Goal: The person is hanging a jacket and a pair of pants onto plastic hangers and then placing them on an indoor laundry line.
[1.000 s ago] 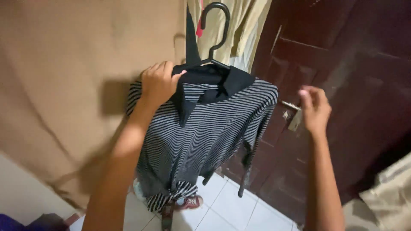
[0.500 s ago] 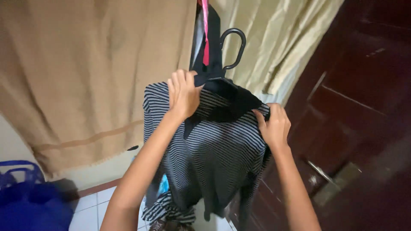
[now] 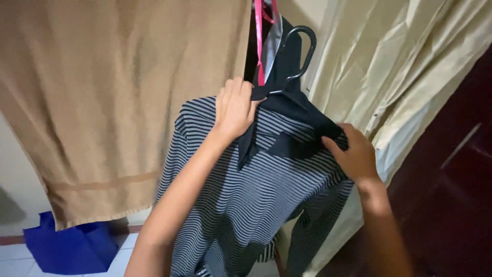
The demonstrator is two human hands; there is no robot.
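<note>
A black-and-grey striped shirt (image 3: 266, 190) with a black collar hangs on a black plastic hanger (image 3: 302, 51) in front of me. My left hand (image 3: 234, 109) grips the shirt's left shoulder and collar at the hanger. My right hand (image 3: 353, 154) holds the right shoulder of the shirt by the collar's edge. The hanger's hook points up, close to dark clothes and a pink strap (image 3: 259, 46) hanging behind it. I cannot tell whether the hook rests on anything.
A tan cloth (image 3: 113, 102) hangs at the left and a pale cream curtain (image 3: 405, 66) at the right. A dark wooden door (image 3: 456, 205) fills the lower right. A blue bag (image 3: 72, 246) sits on the white tiled floor (image 3: 15, 259) at lower left.
My right hand left the door side and took hold of the shirt's right shoulder. The shirt and hanger moved up and right toward the hanging clothes, and my view swung left and up.
</note>
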